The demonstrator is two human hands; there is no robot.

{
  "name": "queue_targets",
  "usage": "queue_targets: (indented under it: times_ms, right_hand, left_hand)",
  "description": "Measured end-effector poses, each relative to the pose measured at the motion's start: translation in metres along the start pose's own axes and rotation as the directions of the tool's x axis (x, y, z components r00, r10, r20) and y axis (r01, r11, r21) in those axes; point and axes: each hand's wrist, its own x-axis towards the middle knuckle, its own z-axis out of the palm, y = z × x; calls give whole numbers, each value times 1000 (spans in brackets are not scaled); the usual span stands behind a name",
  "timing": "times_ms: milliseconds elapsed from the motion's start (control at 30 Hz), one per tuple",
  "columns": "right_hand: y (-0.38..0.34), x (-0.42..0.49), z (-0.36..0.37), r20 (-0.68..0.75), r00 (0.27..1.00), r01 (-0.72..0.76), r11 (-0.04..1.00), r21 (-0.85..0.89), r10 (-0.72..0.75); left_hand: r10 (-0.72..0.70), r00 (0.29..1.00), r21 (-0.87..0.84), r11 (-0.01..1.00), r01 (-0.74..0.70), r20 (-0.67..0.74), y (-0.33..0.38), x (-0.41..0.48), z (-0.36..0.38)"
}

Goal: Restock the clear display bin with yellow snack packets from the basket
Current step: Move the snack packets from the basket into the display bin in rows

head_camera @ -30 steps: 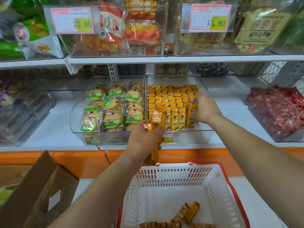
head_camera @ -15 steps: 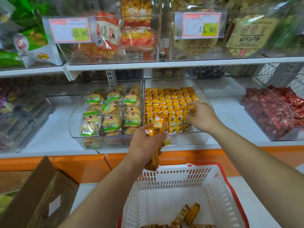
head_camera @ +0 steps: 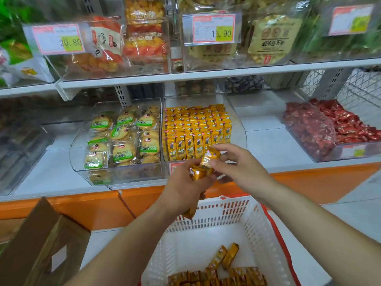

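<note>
Left hand: the left hand (head_camera: 181, 190) is closed around a small bunch of yellow snack packets (head_camera: 198, 172), held upright above the far rim of the basket; one end pokes out below the palm.
Right hand: the right hand (head_camera: 241, 170) meets the left, thumb and forefinger pinched on the top packet (head_camera: 210, 158) of that bunch.
Clear display bin: the clear display bin (head_camera: 240, 124) sits on the white shelf (head_camera: 272, 145) just behind the hands, packed with upright rows of yellow packets.
Basket: the white basket (head_camera: 257, 230) with a red rim is below the hands; more packets lie loose on its floor.
Neighbours: round cakes in green-labelled wrappers (head_camera: 123, 137) fill the bin to the left; red sweets (head_camera: 329, 129) fill one well to the right.
Foreground: an open cardboard box (head_camera: 41, 244) stands at lower left.
</note>
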Motion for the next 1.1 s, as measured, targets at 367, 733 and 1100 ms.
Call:
queue_targets:
  times_ms: [367, 733, 1100]
  right_hand:
    - [11, 4, -24, 54, 983, -182, 964, 194, 175]
    - [15, 4, -4, 245, 967, -88, 995, 35, 77]
    - [2, 30, -39, 8, 1000, -3, 994, -113, 4]
  left_hand:
    - [-91, 983, -231, 972, 53, -159, 2, 5, -12]
    - [-75, 978, -242, 970, 25, -197, 4, 6, -22]
    - [-182, 983, -136, 974, 182, 12, -4, 20, -37]
